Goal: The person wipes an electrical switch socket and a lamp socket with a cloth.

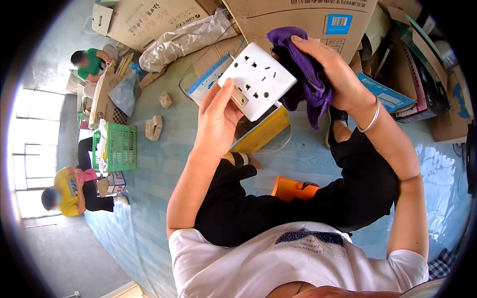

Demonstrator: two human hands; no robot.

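My left hand grips a white socket panel by its lower left edge, the thumb lying on its face beside a small beige switch. Several dark socket holes show on the panel, which is held up and tilted. In my right hand is a bunched purple cloth, right beside the panel's right edge; part of it hangs down. Below the panel stands an open box with a yellow side, partly hidden by the panel and my left hand.
Large cardboard boxes stand ahead, with more open boxes at the right. An orange object lies between my legs. At the left are a green basket, a person in yellow and a person in green, both seated.
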